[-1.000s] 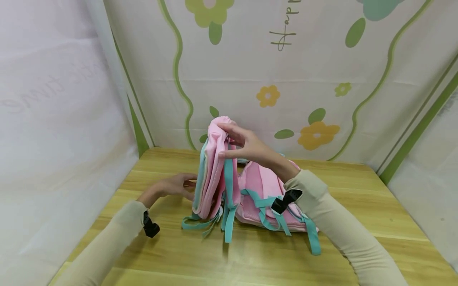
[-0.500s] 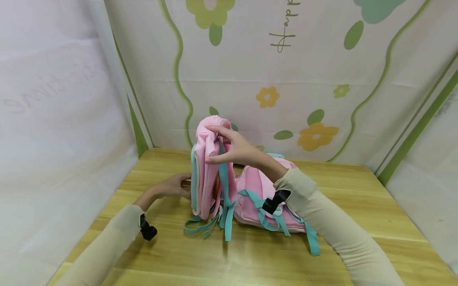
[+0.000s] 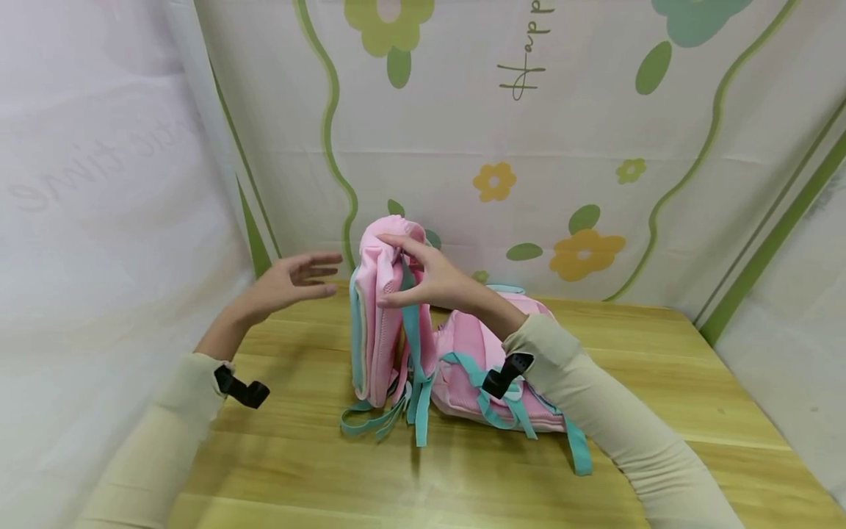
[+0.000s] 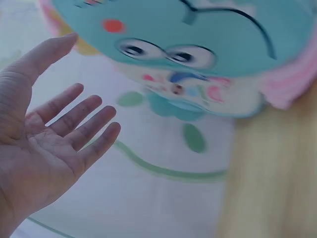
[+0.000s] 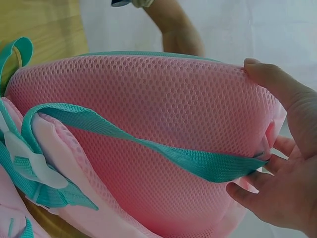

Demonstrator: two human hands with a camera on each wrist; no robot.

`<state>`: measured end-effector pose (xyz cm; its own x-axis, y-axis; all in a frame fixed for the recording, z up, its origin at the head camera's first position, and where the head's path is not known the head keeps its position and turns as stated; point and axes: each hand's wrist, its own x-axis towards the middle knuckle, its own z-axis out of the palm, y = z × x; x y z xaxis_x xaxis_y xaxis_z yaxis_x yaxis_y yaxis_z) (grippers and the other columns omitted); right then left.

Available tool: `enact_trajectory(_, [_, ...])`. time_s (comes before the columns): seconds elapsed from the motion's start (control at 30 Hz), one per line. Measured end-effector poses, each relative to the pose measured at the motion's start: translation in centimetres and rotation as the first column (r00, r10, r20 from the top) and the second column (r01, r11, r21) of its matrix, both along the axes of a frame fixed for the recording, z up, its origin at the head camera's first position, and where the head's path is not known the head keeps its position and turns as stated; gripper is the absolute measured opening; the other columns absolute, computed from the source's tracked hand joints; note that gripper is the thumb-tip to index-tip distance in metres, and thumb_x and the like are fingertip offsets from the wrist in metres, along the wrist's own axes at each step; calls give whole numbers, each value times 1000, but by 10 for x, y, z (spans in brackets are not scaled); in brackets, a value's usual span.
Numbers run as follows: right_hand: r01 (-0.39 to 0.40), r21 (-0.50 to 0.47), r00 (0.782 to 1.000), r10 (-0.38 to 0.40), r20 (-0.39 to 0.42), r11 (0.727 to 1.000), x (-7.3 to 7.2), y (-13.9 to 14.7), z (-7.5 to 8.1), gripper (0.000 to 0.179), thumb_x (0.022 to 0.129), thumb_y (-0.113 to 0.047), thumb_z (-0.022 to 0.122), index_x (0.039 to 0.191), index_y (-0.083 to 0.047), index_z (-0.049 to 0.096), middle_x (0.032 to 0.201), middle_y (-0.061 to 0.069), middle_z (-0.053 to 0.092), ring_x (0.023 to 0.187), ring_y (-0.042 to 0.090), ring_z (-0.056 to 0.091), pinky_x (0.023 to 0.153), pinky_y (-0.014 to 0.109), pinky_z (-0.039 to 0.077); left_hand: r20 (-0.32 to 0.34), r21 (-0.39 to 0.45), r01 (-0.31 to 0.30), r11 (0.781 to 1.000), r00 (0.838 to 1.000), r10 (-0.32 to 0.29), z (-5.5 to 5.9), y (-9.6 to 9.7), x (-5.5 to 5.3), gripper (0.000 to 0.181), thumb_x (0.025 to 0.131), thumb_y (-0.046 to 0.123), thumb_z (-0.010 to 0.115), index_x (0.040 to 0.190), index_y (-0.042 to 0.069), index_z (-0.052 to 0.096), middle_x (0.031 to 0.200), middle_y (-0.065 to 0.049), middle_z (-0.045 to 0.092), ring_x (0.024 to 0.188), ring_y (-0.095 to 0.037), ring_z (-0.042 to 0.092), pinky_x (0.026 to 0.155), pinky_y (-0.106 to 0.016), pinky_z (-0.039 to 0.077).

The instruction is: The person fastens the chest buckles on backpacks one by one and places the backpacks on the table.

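Observation:
A small pink backpack with a teal front stands upright on the table, side-on in the head view. My right hand holds its top corner, thumb on one edge and fingers round the other. The right wrist view shows its pink mesh back and a teal strap running to the fingertips. My left hand is raised left of the backpack, apart from it, fingers extended. In the left wrist view its palm holds nothing, near the teal front with cartoon eyes.
A second pink backpack with teal straps lies on the table to the right, close beside the upright one. Wooden tabletop extends in front. A white flower-printed cloth hangs behind, with more cloth on both sides.
My right hand has shifted the upright backpack slightly left. My left hand, earlier low at the backpack's left side, has moved up and away to the left. The lying backpack stays put.

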<state>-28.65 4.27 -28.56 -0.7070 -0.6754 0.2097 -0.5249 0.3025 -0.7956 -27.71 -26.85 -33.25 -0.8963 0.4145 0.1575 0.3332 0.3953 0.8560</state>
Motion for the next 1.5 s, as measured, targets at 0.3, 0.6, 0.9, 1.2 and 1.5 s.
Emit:
enact_trajectory(0.3, [-20, -27, 1000, 20, 7, 999, -1, -6, -2, 95, 77, -28, 90, 156, -34, 38, 160, -1, 37, 141, 16, 41, 114, 51, 41, -130, -21, -18, 1000, 991, 15, 65, 30, 18, 57, 99, 23, 67, 152, 17, 47, 155, -5, 50, 143, -28, 48, 108, -40, 50])
enact_trajectory(0.6, [-10, -19, 1000, 10, -10, 1000, 1, -11, -5, 107, 77, -28, 91, 162, -29, 26, 168, -2, 26, 152, 12, 30, 119, 42, 38, -286, -258, 44, 965, 951, -120, 80, 56, 17, 82, 82, 25, 85, 154, 15, 44, 163, -3, 38, 150, -27, 34, 116, -57, 38])
enact_trajectory(0.9, [-5, 11, 1000, 5, -21, 1000, 5, -12, -10, 116, 78, -30, 90, 165, -30, 13, 171, -4, 18, 155, 12, 21, 121, 44, 34, -274, -332, 38, 943, 952, -135, 80, 51, 19, 80, 76, 27, 90, 146, 16, 52, 156, -3, 46, 144, -26, 40, 117, -58, 36])
enact_trajectory(1.2, [-4, 74, 999, 7, -49, 997, 7, -10, -21, 115, 79, -34, 89, 165, -29, 12, 171, -5, 16, 156, 19, 22, 120, 54, 34, -261, -390, -4, 921, 959, -106, 86, 35, 24, 75, 77, 30, 90, 141, 15, 55, 153, -5, 49, 144, -30, 42, 116, -60, 36])
enact_trajectory(1.5, [-36, 108, 995, 46, -86, 993, 14, -3, -30, 118, 77, -38, 90, 165, -30, 12, 170, 0, 22, 156, 25, 26, 118, 56, 36, -240, -412, -16, 911, 967, -91, 90, 17, 26, 76, 74, 30, 92, 140, 17, 56, 151, -4, 51, 141, -29, 44, 115, -58, 38])
